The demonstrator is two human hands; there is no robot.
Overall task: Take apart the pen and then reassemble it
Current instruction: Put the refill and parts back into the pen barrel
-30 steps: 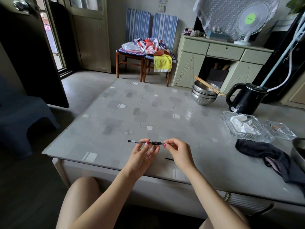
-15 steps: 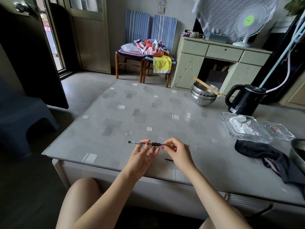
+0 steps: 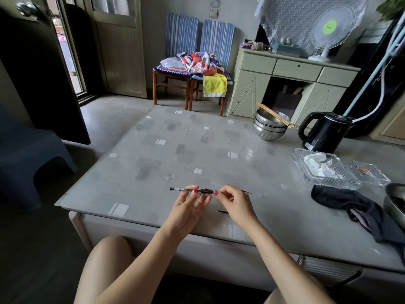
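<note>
The pen [image 3: 186, 189] is a clear barrel with a black ribbed grip and a black end cap, held level just above the table's near edge. My left hand [image 3: 188, 208] pinches the barrel from below, near the grip. My right hand [image 3: 234, 205] pinches the pen's right end with thumb and forefinger. A thin dark rod [image 3: 246, 192] sticks out to the right past my right hand. I cannot tell whether the hand holds it. A short dark piece [image 3: 222, 211] lies on the table under my right hand.
The grey patterned table [image 3: 197, 150] carries stacked steel bowls with chopsticks [image 3: 270, 126], a black kettle [image 3: 324, 132], glass trays with tissue [image 3: 324, 170], a dark cloth [image 3: 355, 207] and a pan edge [image 3: 394, 202] on its right side. Two chairs [image 3: 197, 69] stand behind the table.
Nothing beyond a slight shift of the view. Both hands keep their pinch on the pen in the same place.
</note>
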